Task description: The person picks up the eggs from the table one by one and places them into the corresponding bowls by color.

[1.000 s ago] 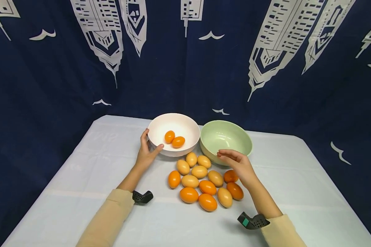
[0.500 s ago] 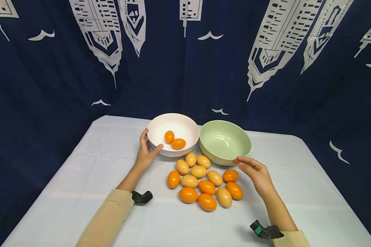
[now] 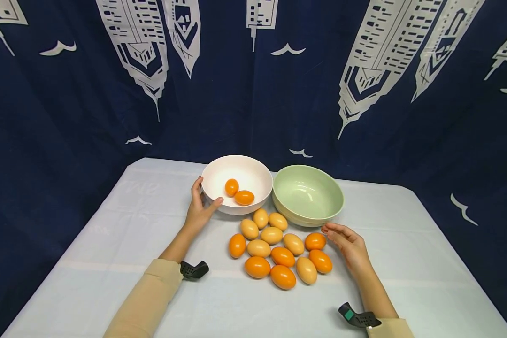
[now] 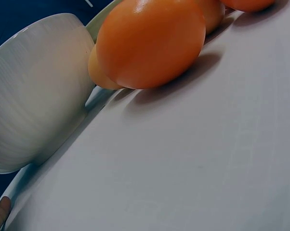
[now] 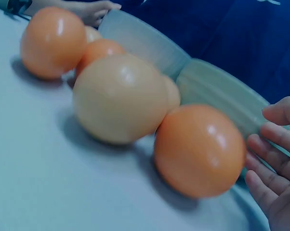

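My left hand [image 3: 201,211] holds the left side of a white bowl [image 3: 219,206], fingers by the rim and thumb against the front wall. Two orange eggs [image 3: 244,197] lie inside it. My right hand [image 3: 349,244] is just right of the egg group, fingertips beside an orange egg [image 3: 315,241]. In the right wrist view its loosely bent fingers [image 5: 268,149] are spread near an orange egg [image 5: 200,151], with nothing gripped; whether they touch it, I cannot tell. Orange eggs and tan eggs [image 3: 272,235] lie grouped on the table before the bowls.
A green bowl [image 3: 308,192] stands right beside the white one. The table [image 3: 405,263] has a white cloth. Behind it hangs a dark blue curtain [image 3: 253,108] with white building prints. Each wrist carries a black device [image 3: 359,317].
My right hand has moved from the green bowl's front rim rightward, then down toward the orange eggs at the group's right. The left hand keeps its place on the white bowl.
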A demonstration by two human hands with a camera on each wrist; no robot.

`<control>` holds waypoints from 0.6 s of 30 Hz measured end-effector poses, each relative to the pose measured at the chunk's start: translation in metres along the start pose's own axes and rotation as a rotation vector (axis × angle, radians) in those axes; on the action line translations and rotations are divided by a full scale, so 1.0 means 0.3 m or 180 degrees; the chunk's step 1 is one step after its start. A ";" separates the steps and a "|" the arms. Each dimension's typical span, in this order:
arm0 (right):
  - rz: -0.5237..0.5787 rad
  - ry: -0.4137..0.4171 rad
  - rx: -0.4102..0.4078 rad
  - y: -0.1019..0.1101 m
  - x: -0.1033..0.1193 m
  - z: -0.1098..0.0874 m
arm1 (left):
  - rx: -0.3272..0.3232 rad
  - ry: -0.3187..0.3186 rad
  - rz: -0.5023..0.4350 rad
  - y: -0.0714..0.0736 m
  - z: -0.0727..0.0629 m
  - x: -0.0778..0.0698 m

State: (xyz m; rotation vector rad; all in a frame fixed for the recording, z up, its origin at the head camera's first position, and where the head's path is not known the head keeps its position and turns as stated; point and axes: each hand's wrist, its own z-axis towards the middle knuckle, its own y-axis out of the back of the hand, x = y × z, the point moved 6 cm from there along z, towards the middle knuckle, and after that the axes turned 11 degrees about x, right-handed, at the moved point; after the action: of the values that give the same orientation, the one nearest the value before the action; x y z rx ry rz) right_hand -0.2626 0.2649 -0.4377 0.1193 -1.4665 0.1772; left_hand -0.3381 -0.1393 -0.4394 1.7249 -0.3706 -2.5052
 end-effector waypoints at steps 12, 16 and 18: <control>-0.0684 -0.0051 0.0139 -0.018 -0.055 0.005 | -0.0004 -0.0001 0.0011 0.003 -0.001 -0.007; -0.0814 -0.0044 0.0166 -0.025 -0.060 0.000 | 0.0006 0.0025 0.0001 0.003 0.000 -0.003; -0.0868 -0.0056 0.0191 -0.029 -0.062 -0.002 | 0.0006 0.0032 -0.0008 0.004 -0.001 0.000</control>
State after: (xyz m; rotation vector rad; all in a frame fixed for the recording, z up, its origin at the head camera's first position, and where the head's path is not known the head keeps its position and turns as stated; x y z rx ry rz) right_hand -0.2622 0.2556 -0.4558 0.3680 -1.4469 -0.0020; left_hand -0.3379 -0.1404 -0.4393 1.7393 -0.3704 -2.4977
